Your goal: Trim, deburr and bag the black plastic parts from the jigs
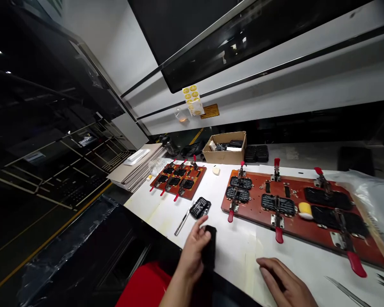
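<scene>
My left hand (194,249) is closed on a dark, flat, rectangular plastic part (211,249) at the front edge of the white table (233,260); the part's lower end fades into shadow. My right hand (283,279) rests low over the table with its fingers loosely bent and apart, and nothing shows in it. Just beyond my left hand lies a ribbed black plastic part (200,207). Beside that is a slim metal craft knife (183,221).
Two reddish-brown fixture boards with red-handled toggle clamps hold black parts: a small board (195,187) and a large board (256,213). A yellow-and-white sponge (305,210) sits on the large one. Tweezers (345,291) lie at right. Behind are a cardboard box (224,155) and stacked cardboard (134,175).
</scene>
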Motion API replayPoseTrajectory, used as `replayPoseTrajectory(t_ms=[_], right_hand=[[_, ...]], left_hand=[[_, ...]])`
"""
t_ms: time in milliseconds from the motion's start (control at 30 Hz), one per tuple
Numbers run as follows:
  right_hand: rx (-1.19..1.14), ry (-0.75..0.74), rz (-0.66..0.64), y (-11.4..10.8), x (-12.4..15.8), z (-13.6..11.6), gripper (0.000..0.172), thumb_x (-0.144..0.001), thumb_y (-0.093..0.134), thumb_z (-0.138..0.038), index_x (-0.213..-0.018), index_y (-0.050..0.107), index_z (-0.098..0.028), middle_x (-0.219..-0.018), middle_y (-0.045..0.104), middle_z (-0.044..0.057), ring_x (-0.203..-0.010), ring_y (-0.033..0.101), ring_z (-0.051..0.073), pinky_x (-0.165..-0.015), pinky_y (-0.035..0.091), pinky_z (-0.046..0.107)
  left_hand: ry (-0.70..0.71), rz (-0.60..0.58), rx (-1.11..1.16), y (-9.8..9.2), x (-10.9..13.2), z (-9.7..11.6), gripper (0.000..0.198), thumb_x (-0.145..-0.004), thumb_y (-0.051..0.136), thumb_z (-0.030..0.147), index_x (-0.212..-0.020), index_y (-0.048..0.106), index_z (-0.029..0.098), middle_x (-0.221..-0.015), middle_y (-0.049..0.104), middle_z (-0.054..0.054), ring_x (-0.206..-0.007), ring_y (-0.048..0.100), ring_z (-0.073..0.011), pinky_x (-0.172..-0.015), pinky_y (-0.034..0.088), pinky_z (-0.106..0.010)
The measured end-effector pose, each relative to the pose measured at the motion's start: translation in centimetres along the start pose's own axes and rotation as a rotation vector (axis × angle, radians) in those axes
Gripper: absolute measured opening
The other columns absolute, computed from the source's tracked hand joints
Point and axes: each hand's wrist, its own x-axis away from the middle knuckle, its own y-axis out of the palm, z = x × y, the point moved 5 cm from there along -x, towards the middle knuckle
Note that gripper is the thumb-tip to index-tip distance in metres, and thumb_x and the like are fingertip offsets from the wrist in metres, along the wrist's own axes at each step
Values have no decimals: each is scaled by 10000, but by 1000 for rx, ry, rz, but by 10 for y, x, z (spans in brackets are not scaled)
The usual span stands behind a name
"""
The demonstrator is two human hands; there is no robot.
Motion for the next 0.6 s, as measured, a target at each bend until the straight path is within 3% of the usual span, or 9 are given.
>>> replayPoseTrajectory(t_ms=[67,133,200,267,333,433,500,600], right_hand=[[2,-33,-8,3,-4,-16,312,-1021,629,-414,-1308,662,-296,-1147,728,56,-904,768,151,-769,623,161],[34,-103,-14,7,-10,-32,335,-1026,622,-390,-1348,652,-300,-1098,701,64,-889,747,170,-763,631,212],[84,-170,-32,13,-15,-41,287,-1039,584,-334,-1307,676,-295,-1008,677,64,-899,725,200,-783,631,278],[118,-206,-64,17,-20,-41,222,-1048,542,-282,-1201,704,-284,-963,665,62,-895,705,215,-772,616,315],[125,-209,-123,20,-25,-37,180,-1053,524,-269,-1074,703,-275,-958,668,56,-876,690,213,-748,595,325],[88,-156,-176,21,-34,-34,212,-1066,507,-315,-930,663,-267,-914,664,42,-841,670,209,-732,565,329],[24,-58,-179,23,-48,-37,257,-1079,488,-374,-898,633,-263,-893,660,36,-798,659,200,-696,555,314],[-74,92,-149,32,-89,-50,284,-1095,442,-448,-967,603,-251,-913,676,37,-745,651,183,-644,548,283]], left_hand=[[-88,-24,41,22,19,-35,708,-667,993,302,-1315,716,238,-964,719,-48,-804,680,-148,-725,521,-232],[-161,-33,104,42,34,-62,551,-673,989,337,-1163,782,191,-918,732,-60,-781,672,-155,-734,509,-248],[-201,-29,154,54,43,-79,374,-737,942,413,-965,808,148,-849,730,-77,-735,649,-155,-710,491,-257],[-216,-23,181,60,45,-88,377,-769,907,478,-885,806,133,-831,732,-96,-744,647,-164,-708,486,-261],[-224,-16,206,60,44,-95,458,-734,923,521,-965,816,140,-901,751,-115,-805,669,-184,-728,496,-265],[-233,-8,264,55,41,-101,725,-684,937,582,-1275,756,203,-1034,763,-122,-901,709,-230,-784,528,-304],[-214,-26,265,49,40,-101,879,-719,900,622,-1467,630,249,-1073,765,-128,-855,727,-244,-770,543,-340],[-174,-40,274,33,41,-95,968,-776,841,657,-1588,488,265,-1082,770,-161,-747,733,-241,-708,539,-352]])
